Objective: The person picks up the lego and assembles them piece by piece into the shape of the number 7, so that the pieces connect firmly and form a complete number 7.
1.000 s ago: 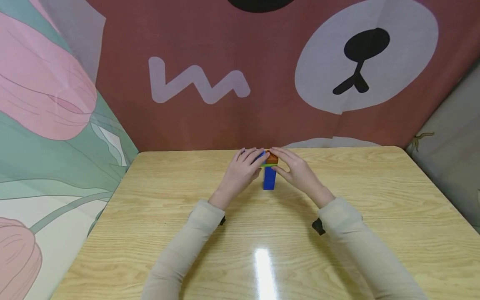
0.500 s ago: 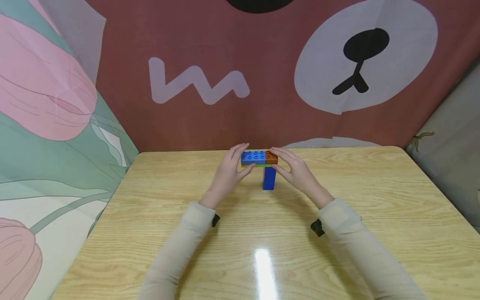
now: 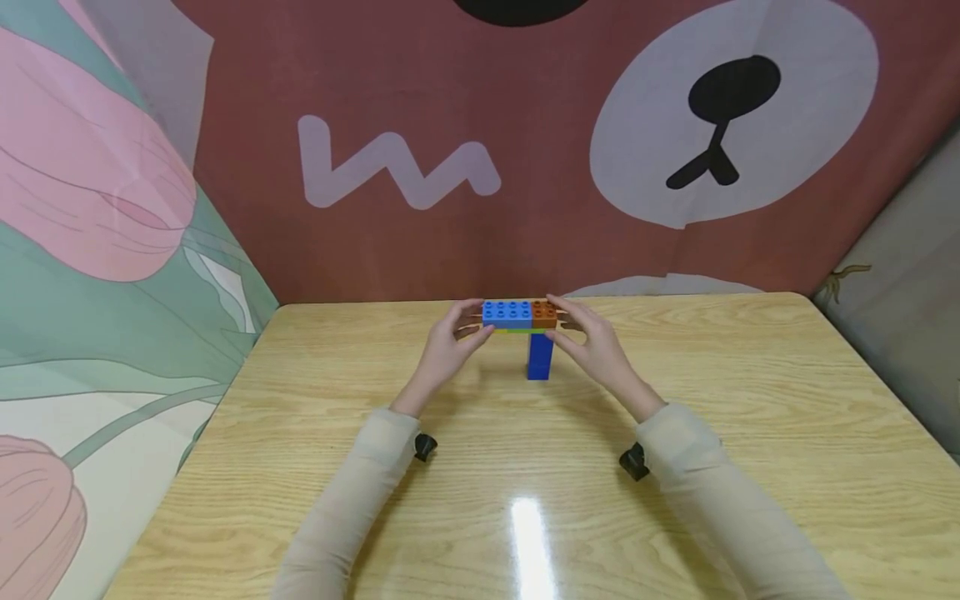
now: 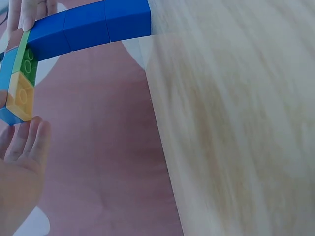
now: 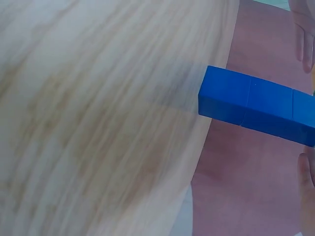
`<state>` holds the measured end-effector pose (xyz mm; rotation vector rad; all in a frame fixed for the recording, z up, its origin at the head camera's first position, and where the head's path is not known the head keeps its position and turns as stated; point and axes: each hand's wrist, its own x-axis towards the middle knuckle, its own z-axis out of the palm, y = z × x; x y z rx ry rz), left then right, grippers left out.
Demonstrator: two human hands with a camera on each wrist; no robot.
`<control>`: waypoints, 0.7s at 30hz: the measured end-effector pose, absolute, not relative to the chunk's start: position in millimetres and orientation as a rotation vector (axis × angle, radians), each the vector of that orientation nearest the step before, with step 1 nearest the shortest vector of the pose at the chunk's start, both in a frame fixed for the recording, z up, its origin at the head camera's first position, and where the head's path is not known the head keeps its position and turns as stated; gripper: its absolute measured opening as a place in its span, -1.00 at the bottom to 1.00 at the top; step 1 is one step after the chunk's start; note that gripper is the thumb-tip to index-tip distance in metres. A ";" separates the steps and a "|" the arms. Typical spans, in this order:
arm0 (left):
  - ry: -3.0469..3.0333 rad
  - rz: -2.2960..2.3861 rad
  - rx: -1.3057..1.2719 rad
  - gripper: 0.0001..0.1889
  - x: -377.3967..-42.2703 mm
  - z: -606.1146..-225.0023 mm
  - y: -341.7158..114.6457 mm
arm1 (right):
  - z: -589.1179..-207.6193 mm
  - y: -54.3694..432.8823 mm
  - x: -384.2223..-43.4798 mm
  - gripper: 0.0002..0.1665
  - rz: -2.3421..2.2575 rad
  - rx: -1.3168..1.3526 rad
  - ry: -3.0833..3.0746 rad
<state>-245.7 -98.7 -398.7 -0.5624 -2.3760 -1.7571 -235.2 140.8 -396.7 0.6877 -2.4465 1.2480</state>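
Note:
A T-like build of toy building bricks stands near the table's far edge. Its column of several stacked dark blue bricks carries a flat top of a lighter blue brick and an orange-brown brick. Beneath these run a green brick and a yellow one, overhanging left of the column. My left hand holds the top's left end, thumb on the front edge, fingers at the end. On the orange-brown side, my right hand grips with thumb in front and fingers behind.
The wooden table spreads toward me and to both sides. A printed cloth backdrop rises right behind its far edge. Black wrist cameras sit under my sleeves.
My left hand has come off the middle of the top, uncovering the light blue brick, and moved left to its end. The right hand stays almost in place; the column has not moved.

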 end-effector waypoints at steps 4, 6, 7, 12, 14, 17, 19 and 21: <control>-2.360 -1.782 -0.579 -0.52 -246.3 -399.8 -99.5 | -400.8 140.9 -235.8 -0.34 1.264 0.688 -2.437; -2.342 -1.796 -0.592 -0.52 -246.8 -400.6 -100.0 | -402.7 140.6 -235.9 -0.34 1.263 0.696 -2.429; -2.331 -1.805 -0.599 -0.52 -246.9 -400.8 -99.9 | -403.2 140.5 -235.7 -0.33 1.268 0.698 -2.424; -2.315 -1.832 -0.618 -0.52 -247.4 -401.6 -100.6 | -405.3 139.8 -234.1 -0.33 1.313 0.702 -2.389; -2.324 -1.834 -0.614 -0.52 -247.4 -401.6 -100.6 | -405.8 139.7 -233.9 -0.33 1.343 0.689 -2.388; -2.333 -1.841 -0.606 -0.52 -246.9 -400.8 -100.1 | -404.8 139.6 -233.8 -0.34 1.420 0.648 -2.406; -2.342 -1.846 -0.598 -0.53 -246.5 -400.1 -99.7 | -403.3 139.4 -234.1 -0.34 1.473 0.619 -2.417; -2.347 -1.854 -0.592 -0.52 -246.6 -399.7 -99.4 | -402.0 139.3 -234.5 -0.34 1.513 0.598 -2.421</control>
